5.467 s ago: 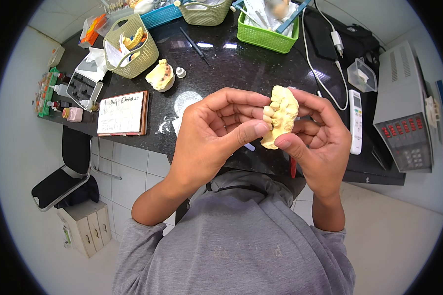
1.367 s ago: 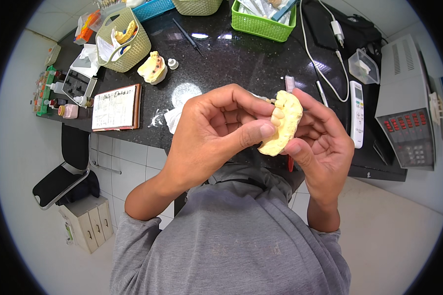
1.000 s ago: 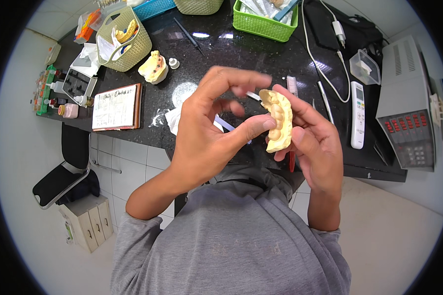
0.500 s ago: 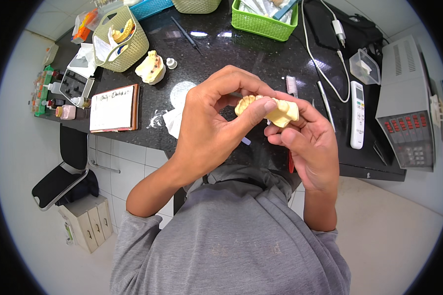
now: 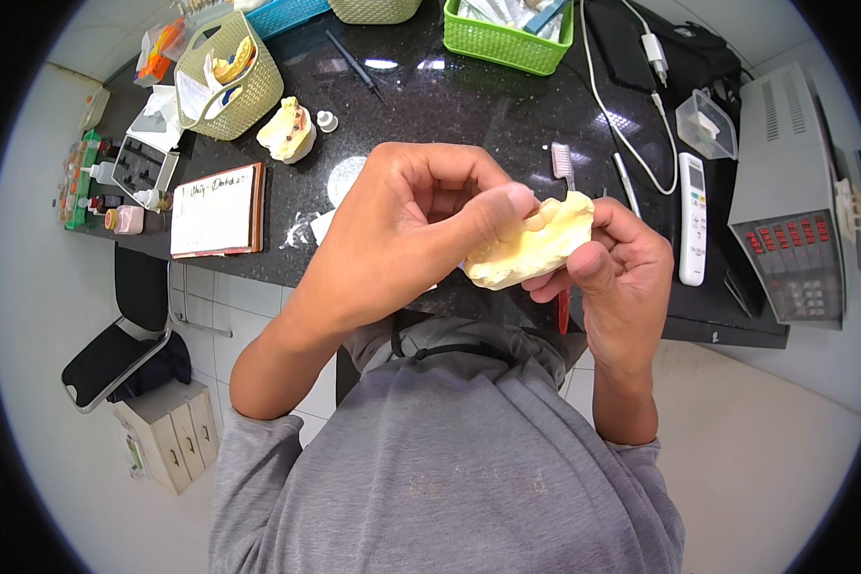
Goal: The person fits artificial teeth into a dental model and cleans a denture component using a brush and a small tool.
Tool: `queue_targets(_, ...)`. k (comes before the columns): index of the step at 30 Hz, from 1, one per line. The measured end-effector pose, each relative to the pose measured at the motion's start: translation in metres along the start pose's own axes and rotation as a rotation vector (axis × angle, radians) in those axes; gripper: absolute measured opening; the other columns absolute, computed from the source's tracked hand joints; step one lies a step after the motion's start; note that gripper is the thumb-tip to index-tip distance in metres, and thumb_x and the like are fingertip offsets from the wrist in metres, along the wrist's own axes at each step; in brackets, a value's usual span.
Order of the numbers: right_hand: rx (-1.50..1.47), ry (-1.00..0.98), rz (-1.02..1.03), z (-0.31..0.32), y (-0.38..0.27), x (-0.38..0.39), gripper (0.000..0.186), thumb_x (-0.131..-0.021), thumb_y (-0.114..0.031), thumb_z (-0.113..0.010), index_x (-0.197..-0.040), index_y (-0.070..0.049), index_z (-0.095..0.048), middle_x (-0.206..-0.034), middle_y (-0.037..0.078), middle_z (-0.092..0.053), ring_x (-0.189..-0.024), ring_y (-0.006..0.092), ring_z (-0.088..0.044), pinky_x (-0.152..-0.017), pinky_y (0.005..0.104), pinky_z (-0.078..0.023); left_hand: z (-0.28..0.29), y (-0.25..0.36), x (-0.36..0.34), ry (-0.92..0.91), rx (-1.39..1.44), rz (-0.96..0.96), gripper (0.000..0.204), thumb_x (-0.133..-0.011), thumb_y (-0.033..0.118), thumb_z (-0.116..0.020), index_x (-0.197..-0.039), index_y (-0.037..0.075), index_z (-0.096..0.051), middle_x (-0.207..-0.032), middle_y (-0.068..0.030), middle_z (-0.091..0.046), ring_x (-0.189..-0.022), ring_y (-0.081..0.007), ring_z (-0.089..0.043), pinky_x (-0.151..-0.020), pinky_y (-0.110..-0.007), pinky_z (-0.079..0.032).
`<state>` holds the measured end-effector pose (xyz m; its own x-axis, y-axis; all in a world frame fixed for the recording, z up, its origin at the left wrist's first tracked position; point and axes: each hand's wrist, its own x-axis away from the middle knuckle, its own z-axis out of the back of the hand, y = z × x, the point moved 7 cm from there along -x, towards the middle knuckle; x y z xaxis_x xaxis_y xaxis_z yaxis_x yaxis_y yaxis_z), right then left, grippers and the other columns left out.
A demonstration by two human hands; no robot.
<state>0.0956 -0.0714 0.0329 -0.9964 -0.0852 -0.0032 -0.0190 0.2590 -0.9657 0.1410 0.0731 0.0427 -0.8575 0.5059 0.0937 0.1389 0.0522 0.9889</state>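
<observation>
A pale yellow plaster dental cast (image 5: 531, 253) is held up in front of my chest, tilted with its broad smooth face toward me. My right hand (image 5: 617, 282) grips its right end, thumb in front and fingers behind. The thumb and index finger of my left hand (image 5: 402, 220) are pinched together at the cast's upper edge, by the teeth. Whatever sits between those fingertips is hidden. Just beyond the cast, a brush with pale pink bristles (image 5: 561, 161) lies on the black tabletop.
On the left are a notebook (image 5: 214, 212), another dental cast (image 5: 288, 132), a small white bottle (image 5: 327, 121) and a beige basket (image 5: 266, 88). A green basket (image 5: 507, 50) stands at the back. A white remote (image 5: 693, 225) and a grey boxy device (image 5: 784, 206) are on the right.
The cast has been turned and lowered slightly, so its broad smooth face now shows. My left thumb has shifted from across the cast to a pinch at its upper edge.
</observation>
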Motion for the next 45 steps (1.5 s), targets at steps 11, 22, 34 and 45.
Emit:
queue_targets(11,-0.009,0.006,0.017,0.000,-0.005,0.003,0.037,-0.082,-0.025,-0.073,-0.097,0.006,-0.061,-0.078,0.013,-0.068,-0.066,0.0136,-0.067,-0.057,0.0220,-0.055,-0.007,-0.006,0.000,-0.084,0.126,0.064,0.019,-0.087,0.019,-0.068,-0.085,0.000,-0.063,-0.082,-0.0055,-0.066,-0.069,-0.0048,-0.059,-0.061,-0.020,-0.047)
queue_targets(22,0.004,-0.020,0.009,-0.001,-0.007,0.002,0.034,-0.082,-0.025,-0.073,-0.090,0.005,-0.060,-0.074,0.013,-0.067,-0.061,0.0136,-0.066,-0.051,0.0212,-0.054,-0.011,-0.017,0.001,-0.177,0.241,0.133,0.018,-0.089,0.018,-0.066,-0.090,0.001,-0.061,-0.081,-0.0030,-0.064,-0.070,-0.0038,-0.058,-0.061,-0.020,-0.047)
queue_targets(34,0.058,-0.097,-0.073,-0.009,-0.007,-0.014,0.025,-0.086,-0.012,-0.069,-0.099,0.007,-0.059,-0.081,0.013,-0.067,-0.068,0.0142,-0.066,-0.059,0.0230,-0.056,0.002,-0.020,0.004,-0.054,0.248,0.120,0.021,-0.092,0.020,-0.061,-0.099,0.001,-0.059,-0.089,-0.0052,-0.065,-0.075,-0.0068,-0.061,-0.065,-0.020,-0.050)
queue_targets(45,0.418,-0.486,-0.031,-0.120,-0.011,-0.120,0.037,-0.085,-0.007,-0.068,-0.119,0.004,-0.059,-0.096,0.008,-0.067,-0.082,0.0082,-0.063,-0.072,0.0207,-0.051,0.144,0.024,0.027,0.445,-0.108,-0.261,0.029,-0.083,0.015,-0.073,-0.103,-0.001,-0.061,-0.091,-0.0055,-0.067,-0.083,-0.0085,-0.063,-0.075,-0.022,-0.050)
